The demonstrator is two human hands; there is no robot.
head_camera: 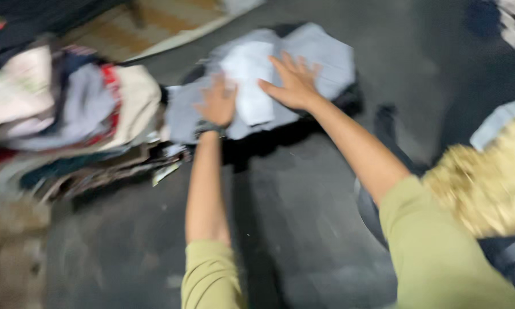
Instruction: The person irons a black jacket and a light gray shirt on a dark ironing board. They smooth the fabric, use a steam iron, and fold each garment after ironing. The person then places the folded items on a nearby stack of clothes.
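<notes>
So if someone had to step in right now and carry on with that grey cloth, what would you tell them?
Left hand: open, flat on the grey cloth, a dark band at the wrist.
Right hand: open, fingers spread, pressing the same cloth.
The cloth lies on the dark floor, with a whiter patch between the hands.
A clothes pile sits to the left, a yellow fluffy thing to the right.
Done: the cloth looks laid flat.
Left: any folding; the picture is blurred, so I cannot tell folds.

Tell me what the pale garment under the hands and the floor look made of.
Pale grey-blue garment: soft woven fabric, matte, judging by its folds and limp edges; motion blur hides the weave. Both the left hand and the right hand press flat on it. Floor: hard, dark grey, faintly glossy, perhaps concrete or stone.
</notes>
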